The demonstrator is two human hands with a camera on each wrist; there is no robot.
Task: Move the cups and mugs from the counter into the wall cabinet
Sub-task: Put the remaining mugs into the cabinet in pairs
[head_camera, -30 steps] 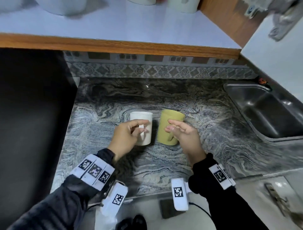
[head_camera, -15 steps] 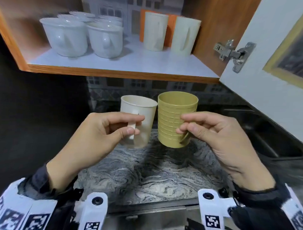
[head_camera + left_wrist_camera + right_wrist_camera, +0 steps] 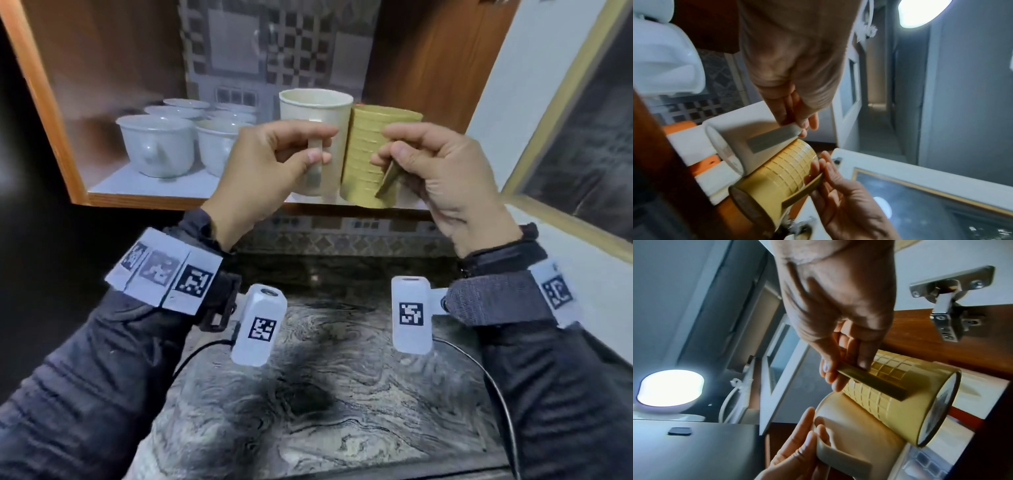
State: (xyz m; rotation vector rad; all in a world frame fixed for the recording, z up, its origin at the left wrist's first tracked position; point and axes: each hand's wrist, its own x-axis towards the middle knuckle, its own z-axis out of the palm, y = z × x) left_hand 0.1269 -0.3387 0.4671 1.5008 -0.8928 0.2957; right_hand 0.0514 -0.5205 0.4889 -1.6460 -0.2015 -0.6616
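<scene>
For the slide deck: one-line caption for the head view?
Left hand and right hand hold a cream mug and ribbed yellow mug by their handles at the open cabinet shelf.

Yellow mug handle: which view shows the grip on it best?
Right wrist. There the right hand pinches the yellow mug by its flat handle, fingers plainly on it. The left wrist view shows the handle from farther off; in the head view the hand covers most of it.

The head camera looks forward at the open cabinet (image 3: 54, 113); both wrist cameras look up close along the hands; all three see the two mugs
</scene>
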